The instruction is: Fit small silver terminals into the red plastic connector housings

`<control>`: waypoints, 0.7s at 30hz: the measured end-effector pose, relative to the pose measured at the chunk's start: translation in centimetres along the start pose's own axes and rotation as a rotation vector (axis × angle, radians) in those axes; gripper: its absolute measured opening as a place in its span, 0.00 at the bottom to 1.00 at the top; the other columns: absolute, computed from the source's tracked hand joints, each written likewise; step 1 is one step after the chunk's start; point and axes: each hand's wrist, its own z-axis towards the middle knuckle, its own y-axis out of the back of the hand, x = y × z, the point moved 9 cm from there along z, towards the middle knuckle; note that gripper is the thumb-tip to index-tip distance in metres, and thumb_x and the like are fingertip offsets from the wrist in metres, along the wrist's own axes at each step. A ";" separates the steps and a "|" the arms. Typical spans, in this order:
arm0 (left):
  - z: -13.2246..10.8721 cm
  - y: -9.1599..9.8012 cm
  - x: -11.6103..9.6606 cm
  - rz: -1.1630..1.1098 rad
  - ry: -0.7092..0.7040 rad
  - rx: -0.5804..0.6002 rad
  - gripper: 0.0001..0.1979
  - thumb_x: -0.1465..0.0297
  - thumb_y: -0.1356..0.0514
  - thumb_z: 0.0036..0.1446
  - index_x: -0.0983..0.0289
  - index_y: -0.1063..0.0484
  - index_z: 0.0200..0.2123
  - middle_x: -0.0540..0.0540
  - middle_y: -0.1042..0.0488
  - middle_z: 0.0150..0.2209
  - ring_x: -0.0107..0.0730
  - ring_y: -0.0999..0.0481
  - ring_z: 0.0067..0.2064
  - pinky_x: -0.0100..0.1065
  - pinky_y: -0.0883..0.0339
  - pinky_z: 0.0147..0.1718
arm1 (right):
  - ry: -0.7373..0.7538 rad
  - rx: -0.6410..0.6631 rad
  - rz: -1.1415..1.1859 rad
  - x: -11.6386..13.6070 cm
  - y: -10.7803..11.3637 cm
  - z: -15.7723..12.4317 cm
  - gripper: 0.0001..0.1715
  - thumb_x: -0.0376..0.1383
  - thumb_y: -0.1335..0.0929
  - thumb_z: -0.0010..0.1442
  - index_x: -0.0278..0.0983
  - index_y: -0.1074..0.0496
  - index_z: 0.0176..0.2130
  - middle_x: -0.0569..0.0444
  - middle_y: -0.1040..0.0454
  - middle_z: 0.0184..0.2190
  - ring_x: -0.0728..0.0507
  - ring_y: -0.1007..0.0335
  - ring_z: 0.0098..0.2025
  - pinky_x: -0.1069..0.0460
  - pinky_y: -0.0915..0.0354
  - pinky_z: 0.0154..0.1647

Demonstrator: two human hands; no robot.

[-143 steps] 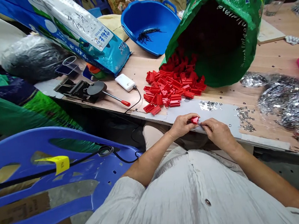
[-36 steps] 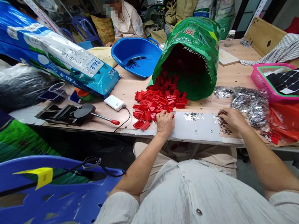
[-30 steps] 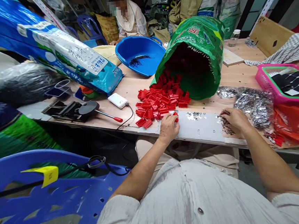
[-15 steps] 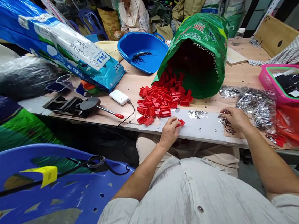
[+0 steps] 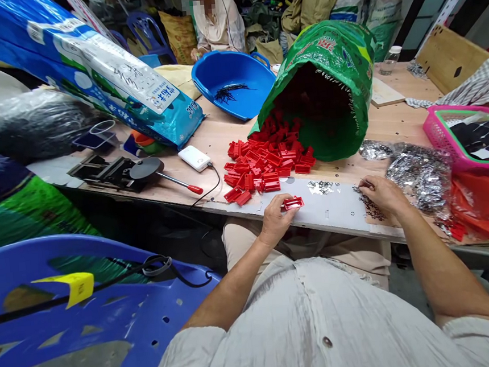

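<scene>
My left hand (image 5: 277, 219) pinches a small red plastic part (image 5: 293, 203) at the table's front edge, its hollow side showing. Over a heap of tiny dark metal pieces (image 5: 373, 210), my right hand (image 5: 381, 192) has thumb and fingertips pressed together; whatever is between them is too small to name. Between my hands lies a little pile of shiny silver pieces (image 5: 322, 187) on a grey strip. A mound of similar red parts (image 5: 264, 162) spills from the mouth of a green sack (image 5: 361, 99) lying on its side.
A blue basin (image 5: 236, 87) with thin black strips stands farther back. Leftward are a white power bank (image 5: 194, 158) with a cable, a red-handled lever tool (image 5: 147, 170) and a blue bag (image 5: 132, 79). Clear bags (image 5: 419, 174) and a pink basket (image 5: 434, 132) sit right. Another person (image 5: 219, 20) sits opposite.
The red part in my left hand has turned so that its hollow side shows more. My right hand has shifted slightly left, its fingertips at the edge of the dark pieces.
</scene>
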 end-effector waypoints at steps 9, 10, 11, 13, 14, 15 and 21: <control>-0.4 0.5 -2.1 -0.034 -0.074 -0.053 0.19 0.67 0.35 0.55 0.62 0.34 0.50 0.57 0.24 0.46 0.32 0.21 0.43 0.34 0.24 0.42 | -0.008 -0.039 0.044 0.2 -0.3 -0.2 0.12 0.38 0.36 0.58 0.40 0.29 0.41 0.50 0.22 0.36 0.41 0.28 0.37 0.50 0.39 0.36; -0.4 0.5 -2.3 -0.038 -0.074 -0.057 0.19 0.66 0.35 0.55 0.63 0.33 0.49 0.57 0.24 0.45 0.31 0.21 0.42 0.34 0.24 0.41 | 0.000 -0.049 0.064 0.3 -0.2 -0.2 0.12 0.38 0.36 0.57 0.40 0.29 0.41 0.50 0.22 0.36 0.41 0.28 0.37 0.50 0.39 0.37; -0.4 0.6 -2.5 -0.045 -0.067 -0.061 0.18 0.66 0.35 0.55 0.63 0.32 0.48 0.56 0.24 0.44 0.31 0.21 0.41 0.33 0.24 0.41 | 0.005 -0.066 0.094 0.4 0.0 -0.2 0.12 0.38 0.36 0.57 0.40 0.28 0.41 0.50 0.22 0.36 0.41 0.28 0.37 0.50 0.38 0.37; -0.4 0.7 -2.8 -0.068 -0.041 -0.070 0.17 0.66 0.34 0.54 0.63 0.31 0.45 0.55 0.23 0.42 0.31 0.21 0.40 0.33 0.24 0.40 | 0.006 -0.115 0.179 0.8 0.6 -0.5 0.12 0.39 0.36 0.58 0.40 0.28 0.41 0.50 0.22 0.36 0.42 0.28 0.36 0.49 0.38 0.38; -0.4 0.8 -2.9 -0.082 -0.029 -0.074 0.16 0.66 0.34 0.54 0.63 0.31 0.44 0.55 0.23 0.41 0.30 0.21 0.39 0.33 0.24 0.39 | 0.005 -0.140 0.235 1.1 1.1 -0.8 0.12 0.40 0.35 0.58 0.40 0.27 0.41 0.50 0.22 0.36 0.42 0.28 0.36 0.49 0.37 0.38; -0.4 0.9 -3.2 -0.094 -0.021 -0.081 0.16 0.66 0.33 0.53 0.63 0.31 0.44 0.55 0.23 0.41 0.30 0.22 0.39 0.33 0.24 0.39 | 0.008 -0.160 0.302 1.7 1.5 -1.1 0.12 0.42 0.35 0.58 0.40 0.27 0.40 0.51 0.22 0.36 0.42 0.28 0.36 0.50 0.37 0.38; -0.7 1.0 -5.3 -0.043 -0.083 -0.096 0.14 0.67 0.33 0.53 0.62 0.30 0.42 0.54 0.24 0.38 0.31 0.23 0.37 0.34 0.26 0.39 | 0.172 -0.092 0.594 9.8 2.5 -4.6 0.13 0.45 0.33 0.61 0.40 0.26 0.40 0.54 0.25 0.28 0.47 0.36 0.25 0.52 0.41 0.26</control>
